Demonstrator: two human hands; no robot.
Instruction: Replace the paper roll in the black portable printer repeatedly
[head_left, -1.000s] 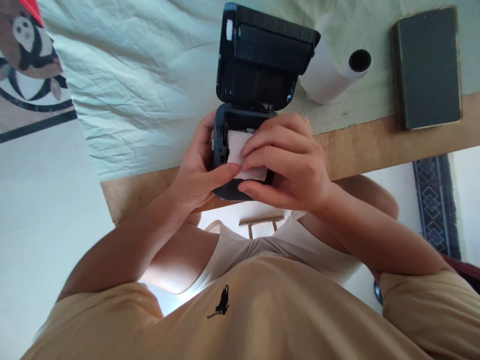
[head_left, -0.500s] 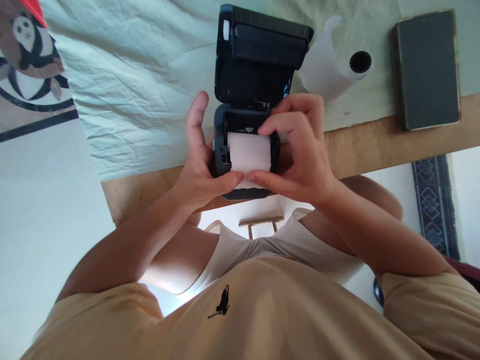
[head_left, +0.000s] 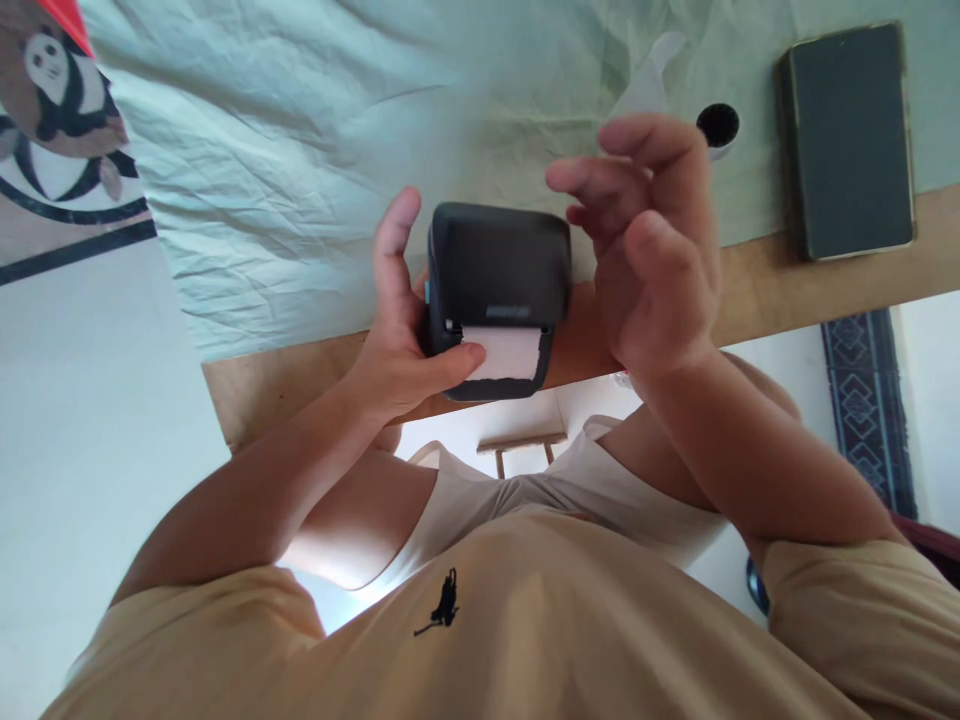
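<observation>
A small black label printer (head_left: 501, 262) sits at the table's front edge, its lid folded down over the paper compartment. White paper (head_left: 514, 352) comes out below the lid's front edge. My left hand (head_left: 409, 335) holds the printer by its left side, thumb pressed on the paper and index finger raised beside the lid. To the right of the printer, my right hand (head_left: 660, 245) hovers apart from it, fingers loosely curled and spread, with nothing in them. Whether the lid is latched I cannot tell.
Behind my right hand lie a paper roll with a black core (head_left: 718, 126) and its loose white strip (head_left: 649, 85). A dark tablet-like device (head_left: 853, 140) rests at the right. Wrinkled green cloth (head_left: 300, 150) covers the table, leaving a wooden front edge (head_left: 292, 385) bare.
The printer's lid has swung down from upright over the paper roll. My right hand has let go of the paper and moved up and right, while my left hand stays in place.
</observation>
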